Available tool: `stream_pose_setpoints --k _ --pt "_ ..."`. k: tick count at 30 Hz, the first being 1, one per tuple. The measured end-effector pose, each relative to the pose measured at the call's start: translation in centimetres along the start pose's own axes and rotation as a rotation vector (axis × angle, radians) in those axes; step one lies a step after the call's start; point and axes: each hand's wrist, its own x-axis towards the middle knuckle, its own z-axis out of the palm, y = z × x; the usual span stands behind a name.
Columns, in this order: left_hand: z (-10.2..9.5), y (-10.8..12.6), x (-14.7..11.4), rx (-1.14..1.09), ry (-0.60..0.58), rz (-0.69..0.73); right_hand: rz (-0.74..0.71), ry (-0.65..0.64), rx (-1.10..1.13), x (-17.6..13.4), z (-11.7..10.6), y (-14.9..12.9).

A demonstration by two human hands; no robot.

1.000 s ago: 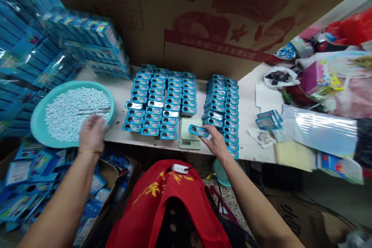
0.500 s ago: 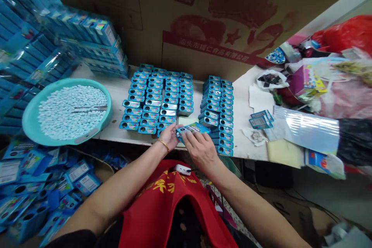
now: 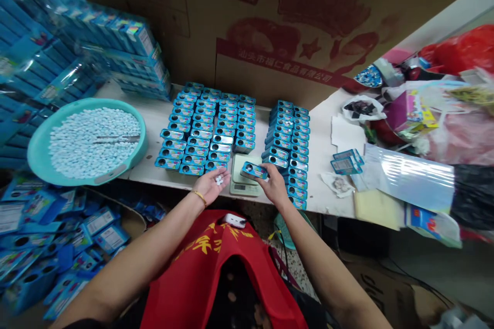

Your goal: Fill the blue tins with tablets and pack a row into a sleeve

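My left hand (image 3: pixel 211 186) is turned palm up, cupped, with several small white candies (image 3: pixel 219 180) lying near its fingers. My right hand (image 3: pixel 275 183) grips a small blue box (image 3: pixel 253 170) by its right end. The box is level, top up, over the pale digital kitchen scale (image 3: pixel 245 188); whether it touches the plate I cannot tell. White shows in the round hole in its top. Rows of similar blue boxes (image 3: pixel 192 159) stand left of the scale, and two more rows (image 3: pixel 297 172) stand to its right.
A turquoise basin (image 3: pixel 141 151) of white candies, with metal tweezers (image 3: pixel 118 139) on them, stands left. Blue cartons (image 3: pixel 104 234) fill a container below. A large cardboard box (image 3: pixel 185 56) stands behind. Bags, papers and a loose blue carton (image 3: pixel 346 162) lie right.
My hands have parted. The left has moved left with candies in its palm. The right has turned the box top up over the scale, which is now uncovered to view.
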Motion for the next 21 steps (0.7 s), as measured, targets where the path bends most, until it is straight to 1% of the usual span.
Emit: stream_pose_setpoints --k 2,4,6,8,11,14,18,21 --pt "-1.0 0.0 -0.6 -0.012 0.006 0.007 0.022 -0.017 0.045 0.7 1.1 2.0" --pt "-1.8 -0.3 -1.4 -0.032 0.015 -0.009 0.022 -0.053 0.068 1.1 1.6 3.4" --pt "-2.3 -0.8 -2.2 -0.058 0.030 -0.020 -0.001 -0.090 0.079 1.2 1.3 4.2" --pt "-2.6 -1.5 -2.8 -0.089 0.046 -0.021 -0.048 -0.098 0.076 1.0 0.1 4.4" --pt "-2.8 -2.7 -3.4 -0.126 0.095 -0.033 -0.076 -0.011 0.059 0.6 -2.3 4.2" --pt "-2.8 -3.7 -3.7 -0.144 0.169 -0.026 -0.028 0.100 0.091 0.6 -4.2 4.2" --pt "-2.2 -4.3 -3.5 -0.151 0.214 -0.003 0.038 0.186 0.139 0.9 -5.1 5.2" --pt "-1.6 -4.2 -3.2 -0.138 0.205 0.013 0.064 0.195 0.163 1.2 -5.1 5.9"
